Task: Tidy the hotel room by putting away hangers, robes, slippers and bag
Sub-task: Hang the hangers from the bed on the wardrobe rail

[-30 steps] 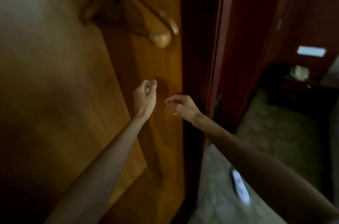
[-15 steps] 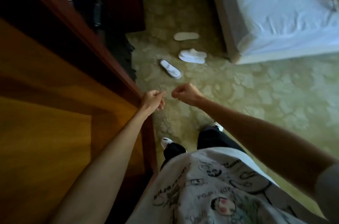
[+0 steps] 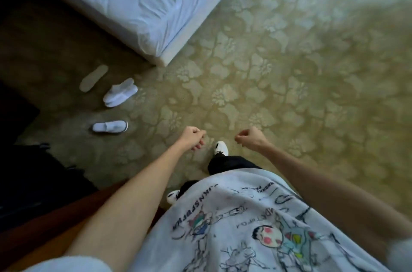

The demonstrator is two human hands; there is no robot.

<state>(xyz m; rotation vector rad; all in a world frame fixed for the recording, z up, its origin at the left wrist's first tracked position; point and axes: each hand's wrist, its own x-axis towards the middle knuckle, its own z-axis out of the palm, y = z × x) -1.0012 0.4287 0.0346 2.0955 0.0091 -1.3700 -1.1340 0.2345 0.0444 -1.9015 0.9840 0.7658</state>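
White hotel slippers lie scattered on the patterned carpet at the left. One slipper (image 3: 110,126) lies alone, a stacked pair (image 3: 120,92) sits beyond it, and an overturned slipper (image 3: 93,78) shows its sole near the bed. My left hand (image 3: 192,139) and my right hand (image 3: 250,137) hang in front of me above the carpet. Their fingers are loosely curled and hold nothing. Both hands are well to the right of the slippers. A dark, bag-like shape (image 3: 33,173) sits in shadow at the left; I cannot tell what it is.
The corner of a bed (image 3: 142,4) with a white sheet fills the upper left. The reddish wooden wardrobe edge (image 3: 44,222) runs along the lower left. My white shoes (image 3: 221,148) stand on the carpet (image 3: 289,71), which stretches open to the right.
My view has swung from the wardrobe interior and its hanger down to the floor. Both hands have left the wardrobe edge and now hang over the carpet.
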